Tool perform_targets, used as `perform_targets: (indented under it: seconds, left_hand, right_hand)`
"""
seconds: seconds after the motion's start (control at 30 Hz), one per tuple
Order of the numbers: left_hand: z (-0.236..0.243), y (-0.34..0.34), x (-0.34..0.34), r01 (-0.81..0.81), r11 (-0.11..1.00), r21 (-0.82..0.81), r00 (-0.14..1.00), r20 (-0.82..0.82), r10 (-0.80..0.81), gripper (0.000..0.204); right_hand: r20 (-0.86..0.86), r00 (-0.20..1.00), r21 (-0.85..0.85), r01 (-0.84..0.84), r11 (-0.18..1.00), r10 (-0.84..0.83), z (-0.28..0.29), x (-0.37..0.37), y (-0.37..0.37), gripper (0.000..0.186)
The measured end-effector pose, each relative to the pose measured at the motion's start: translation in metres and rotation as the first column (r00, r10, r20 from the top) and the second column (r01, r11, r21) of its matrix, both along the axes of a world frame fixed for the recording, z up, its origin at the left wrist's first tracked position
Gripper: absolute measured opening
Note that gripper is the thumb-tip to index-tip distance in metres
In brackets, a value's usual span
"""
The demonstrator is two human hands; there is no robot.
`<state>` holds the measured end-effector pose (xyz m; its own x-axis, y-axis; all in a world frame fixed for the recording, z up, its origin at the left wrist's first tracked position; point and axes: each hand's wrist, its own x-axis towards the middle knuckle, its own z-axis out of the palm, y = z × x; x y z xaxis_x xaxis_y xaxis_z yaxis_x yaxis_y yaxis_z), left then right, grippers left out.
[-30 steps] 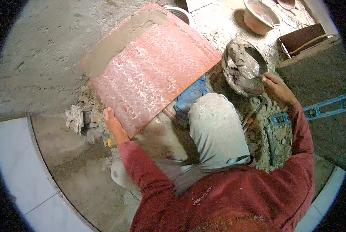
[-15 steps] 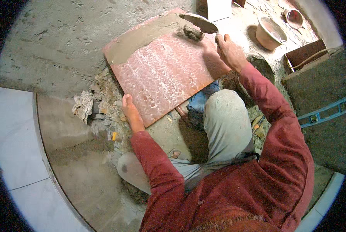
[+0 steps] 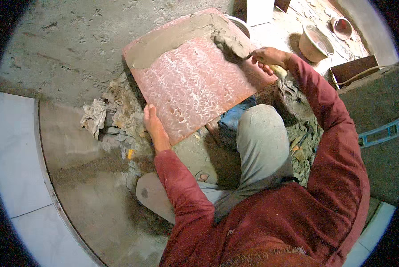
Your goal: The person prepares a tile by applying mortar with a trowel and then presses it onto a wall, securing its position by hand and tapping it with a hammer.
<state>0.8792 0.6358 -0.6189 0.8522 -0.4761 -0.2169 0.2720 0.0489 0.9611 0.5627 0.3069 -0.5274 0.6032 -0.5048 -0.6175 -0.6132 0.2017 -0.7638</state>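
A large pinkish tile (image 3: 177, 89) lies tilted before me, its textured back facing up. Grey mortar (image 3: 177, 35) is spread in a band along its far edge, with a rougher lump toward the far right corner. My left hand (image 3: 155, 127) grips the tile's near-left edge, thumb on top and the other fingers hidden underneath. At the right side, my right hand (image 3: 270, 58) is closed around the pale yellowish handle of a trowel (image 3: 277, 71). The trowel's blade sits low against the mortar lump and is mostly hidden by it.
A mortar-stained bucket (image 3: 313, 46) and a smaller container (image 3: 342, 27) stand at the far right. A blue spirit level (image 3: 380, 135) rests at the right. Crumpled material (image 3: 92, 118) lies among rubble at the left, near white tiles (image 3: 19, 155). A rough wall (image 3: 75, 49) rises behind.
My right hand has turned over and come slightly right, bringing the trowel's blade down onto the mortar. The lump is now smeared out toward the tile's right edge. My left hand keeps its grip.
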Motion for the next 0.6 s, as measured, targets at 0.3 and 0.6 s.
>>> perform_targets:
  seconds: [0.3, 0.6]
  left_hand:
    - [0.006, 0.016, 0.010, 0.000, 1.000, 0.030, 0.999, 0.038, -0.001, 0.045]
    - [0.014, 0.026, 0.016, -0.039, 0.999, 0.009, 0.999, 0.012, 0.039, 0.049]
  right_hand:
    - [-0.400, 0.889, -0.899, -0.428, 0.093, 0.224, -0.040, 0.085, 0.013, 0.026]
    - [-0.127, 0.985, -0.125, -0.135, 0.983, 0.119, 0.004, 0.032, 0.009, 0.033]
